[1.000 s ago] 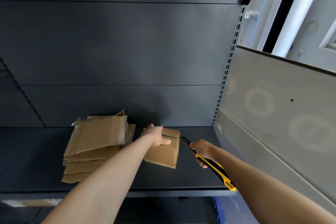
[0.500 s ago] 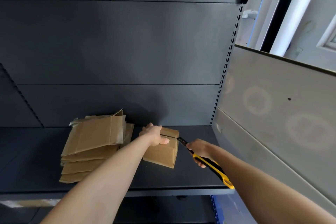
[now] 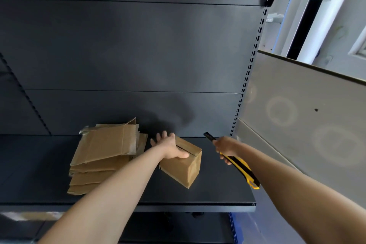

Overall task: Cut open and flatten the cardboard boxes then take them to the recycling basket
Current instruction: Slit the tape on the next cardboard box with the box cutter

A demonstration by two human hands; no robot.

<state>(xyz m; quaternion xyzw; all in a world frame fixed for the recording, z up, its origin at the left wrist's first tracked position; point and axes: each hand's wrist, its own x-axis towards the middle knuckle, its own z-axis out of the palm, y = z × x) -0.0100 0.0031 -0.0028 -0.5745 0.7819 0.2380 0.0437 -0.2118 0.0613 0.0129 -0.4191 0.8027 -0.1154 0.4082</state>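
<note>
A small brown cardboard box stands on the dark shelf, one corner turned toward me, with a slit showing along its top seam. My left hand rests on the box's top; its fingers are spread straight past the far edge and the thumb lies along the near top edge. My right hand grips a yellow and black utility knife to the right of the box. The blade points up and left, clear of the cardboard.
A stack of flattened cardboard pieces lies on the shelf just left of the box. The shelf's dark back panel is close behind. A grey side panel stands on the right, behind the perforated upright.
The knife blade was at the box's top seam and has drawn back to the right. The box has turned under my left hand, whose fingers have straightened out.
</note>
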